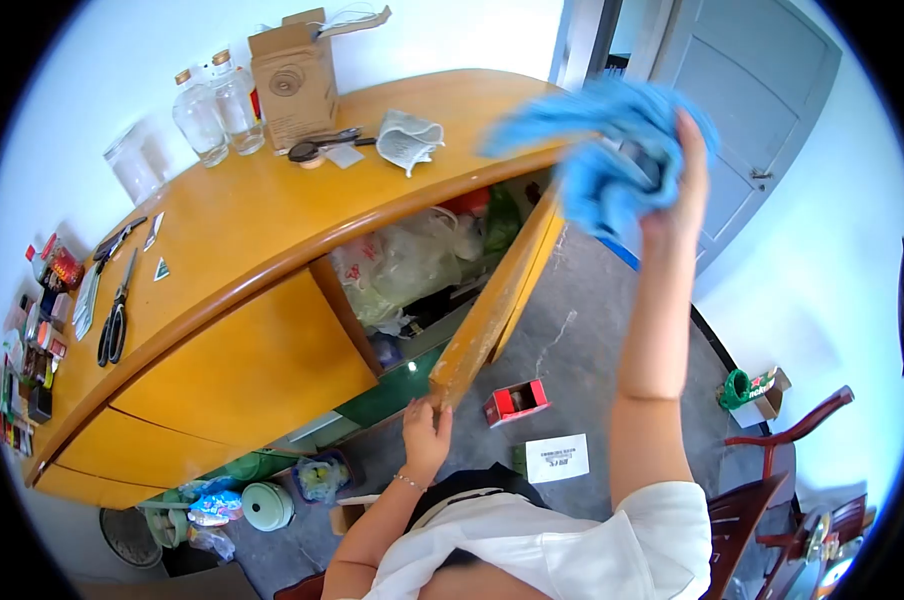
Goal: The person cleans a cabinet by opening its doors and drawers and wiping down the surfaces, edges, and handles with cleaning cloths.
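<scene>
Raised at the upper right, my right hand (684,185) grips a bunched blue cloth (600,185), smeared by motion at its left end. My left hand (427,438) holds the near edge of a swung-out yellow cabinet door (502,300). Behind that door, the open compartment holds clear plastic bags (407,260) with something green and red beside them. The curved wooden cabinet top (272,215) lies to the left of the raised cloth.
On the cabinet top stand glass bottles (240,105), a cardboard box (294,85), a crumpled grey bag (409,140) and black-handled scissors (114,325). A red box (517,402) and a white-topped box (558,458) sit on the floor. Wooden chairs (747,525) stand at right.
</scene>
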Demonstrator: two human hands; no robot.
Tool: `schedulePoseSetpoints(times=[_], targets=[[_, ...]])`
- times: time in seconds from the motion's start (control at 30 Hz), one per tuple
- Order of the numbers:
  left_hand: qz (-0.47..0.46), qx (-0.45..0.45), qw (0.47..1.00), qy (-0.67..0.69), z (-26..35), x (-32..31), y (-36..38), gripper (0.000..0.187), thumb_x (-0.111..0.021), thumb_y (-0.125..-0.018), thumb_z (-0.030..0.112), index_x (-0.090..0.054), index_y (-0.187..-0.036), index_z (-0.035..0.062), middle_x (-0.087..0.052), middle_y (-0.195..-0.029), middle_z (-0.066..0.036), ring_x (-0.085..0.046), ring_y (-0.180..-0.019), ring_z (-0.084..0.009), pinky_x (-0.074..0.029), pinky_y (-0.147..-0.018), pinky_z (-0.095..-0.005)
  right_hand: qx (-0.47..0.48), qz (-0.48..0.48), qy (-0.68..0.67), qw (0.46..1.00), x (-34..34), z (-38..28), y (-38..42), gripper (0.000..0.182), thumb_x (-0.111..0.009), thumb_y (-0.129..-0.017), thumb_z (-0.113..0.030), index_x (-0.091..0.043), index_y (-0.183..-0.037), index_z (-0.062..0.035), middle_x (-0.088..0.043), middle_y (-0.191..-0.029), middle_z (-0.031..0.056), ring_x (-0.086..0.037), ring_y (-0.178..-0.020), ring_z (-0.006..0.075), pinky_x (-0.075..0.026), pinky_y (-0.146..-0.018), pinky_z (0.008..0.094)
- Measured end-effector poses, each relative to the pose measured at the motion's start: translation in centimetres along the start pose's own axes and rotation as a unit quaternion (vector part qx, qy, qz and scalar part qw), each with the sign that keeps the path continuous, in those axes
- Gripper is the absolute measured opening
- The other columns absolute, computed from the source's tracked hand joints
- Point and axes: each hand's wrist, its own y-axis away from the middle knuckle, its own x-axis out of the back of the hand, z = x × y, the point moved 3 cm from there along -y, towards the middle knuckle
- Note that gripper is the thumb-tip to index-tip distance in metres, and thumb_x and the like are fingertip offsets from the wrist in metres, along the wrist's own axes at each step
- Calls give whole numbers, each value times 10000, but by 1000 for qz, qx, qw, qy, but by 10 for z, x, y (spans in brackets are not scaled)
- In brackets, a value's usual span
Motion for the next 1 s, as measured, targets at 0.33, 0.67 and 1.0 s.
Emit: schedulePoseSetpoints(times=[0.33,0.67,1.0], targets=[[21,52,998,-1,48,-33,32,223,-564,-766,127,-559,-945,-7,-572,-954,-195,-514,-957,-361,-371,-872,-414,-488,84,166,853,303,135,72,507,-571,-766,-481,-592,-953,-11,-623,-812,114,-597,-701,235,-481,-640,388],[54,67,996,-20,87,-61,47,190,-575,-746,90,-578,-927,33,-580,-977,-155,-523,-934,-339,-385,-826,-400,-489,-60,165,855,304,148,52,266,-580,-808,-204,-578,-971,7,-618,-826,66,-591,-742,152,-476,-654,285],[43,76,996,-35,92,-71,54,173,-580,-748,101,-589,-911,42,-595,-934,-136,-530,-917,-326,-388,-831,-398,-129,-153,124,972,208,139,-45,248,-541,-854,-245,-550,-976,-29,-555,-893,-2,-483,-811,71,-396,-729,225]])
